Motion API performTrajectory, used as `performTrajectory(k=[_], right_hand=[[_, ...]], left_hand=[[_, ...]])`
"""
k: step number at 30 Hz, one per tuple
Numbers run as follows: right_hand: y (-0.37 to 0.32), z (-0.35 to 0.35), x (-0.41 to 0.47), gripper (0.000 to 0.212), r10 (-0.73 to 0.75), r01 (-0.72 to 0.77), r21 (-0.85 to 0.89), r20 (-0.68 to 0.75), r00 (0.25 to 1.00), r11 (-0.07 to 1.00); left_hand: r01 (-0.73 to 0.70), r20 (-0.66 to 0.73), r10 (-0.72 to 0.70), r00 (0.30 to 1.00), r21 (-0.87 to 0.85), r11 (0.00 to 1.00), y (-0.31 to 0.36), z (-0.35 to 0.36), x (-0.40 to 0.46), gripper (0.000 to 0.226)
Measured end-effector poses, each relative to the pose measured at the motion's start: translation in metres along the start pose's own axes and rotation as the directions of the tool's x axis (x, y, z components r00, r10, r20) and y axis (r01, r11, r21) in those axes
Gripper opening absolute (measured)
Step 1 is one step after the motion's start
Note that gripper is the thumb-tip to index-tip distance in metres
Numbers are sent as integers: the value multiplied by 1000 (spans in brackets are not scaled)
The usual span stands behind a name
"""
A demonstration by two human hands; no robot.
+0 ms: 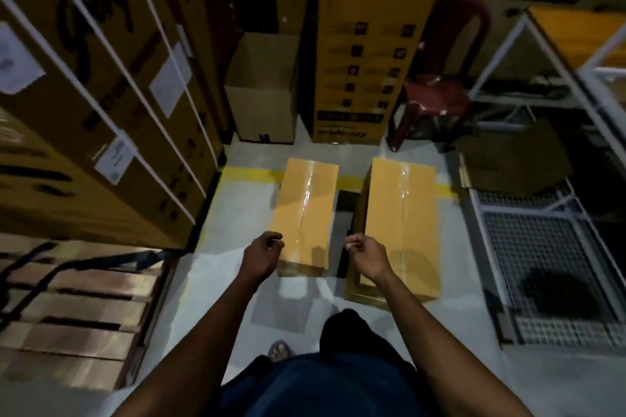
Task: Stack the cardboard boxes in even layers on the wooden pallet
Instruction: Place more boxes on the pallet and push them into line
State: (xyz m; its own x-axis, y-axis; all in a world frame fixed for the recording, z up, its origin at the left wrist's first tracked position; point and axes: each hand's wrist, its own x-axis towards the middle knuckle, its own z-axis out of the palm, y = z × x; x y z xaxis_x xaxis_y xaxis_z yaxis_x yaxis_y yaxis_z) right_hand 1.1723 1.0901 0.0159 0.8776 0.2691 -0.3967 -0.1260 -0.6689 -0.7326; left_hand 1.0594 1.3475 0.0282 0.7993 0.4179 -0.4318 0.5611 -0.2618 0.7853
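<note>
Two taped boxes are seen on the floor just ahead of the hands: the left box beyond the left hand, the right box beyond the right hand. The boxes lie side by side, apart, with a dark gap between them. Neither is lifted.

The pallet is seen well to the left of the left hand, near the lower left edge. Its slats are bare where visible; no box is seen on it. Judgement: stacking is not yet begun, and at least these two boxes remain to be carried over and laid as a first layer. Whether further boxes are meant for the stack cannot be told.

Fingers: on both hands they are curled loosely, nothing is held. The left hand overlaps the near left corner of the left box in view; contact cannot be confirmed. The right hand hangs over the near left edge of the right box, likewise unconfirmed.

Writing: white labels are noted on the strapped cartons far left of the hands; the print is too blurred to be read. A tall carton ahead carries icon rows and an inverted word at its base, not legible.
</note>
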Motion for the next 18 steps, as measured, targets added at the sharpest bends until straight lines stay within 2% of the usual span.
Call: performTrajectory(k=[5,10,15,18], right_hand=[[-5,7,-1,18,44,-44,29,-7,999,999],[-11,11,25,18,59,-58,33,-18,998,998],[-10,14,64,20,76,-76,29,-5,997,997],[-9,19,94,21,66,-67,22,34,997,998]], left_hand=[[-9,26,9,1000,19,1000,7,-10,19,43],[-8,61,5,998,55,998,17,-12,51,27],[15,69,-22,997,98,995,24,-9,86,45],[11,69,-21,997,145,989,26,-4,116,28]])
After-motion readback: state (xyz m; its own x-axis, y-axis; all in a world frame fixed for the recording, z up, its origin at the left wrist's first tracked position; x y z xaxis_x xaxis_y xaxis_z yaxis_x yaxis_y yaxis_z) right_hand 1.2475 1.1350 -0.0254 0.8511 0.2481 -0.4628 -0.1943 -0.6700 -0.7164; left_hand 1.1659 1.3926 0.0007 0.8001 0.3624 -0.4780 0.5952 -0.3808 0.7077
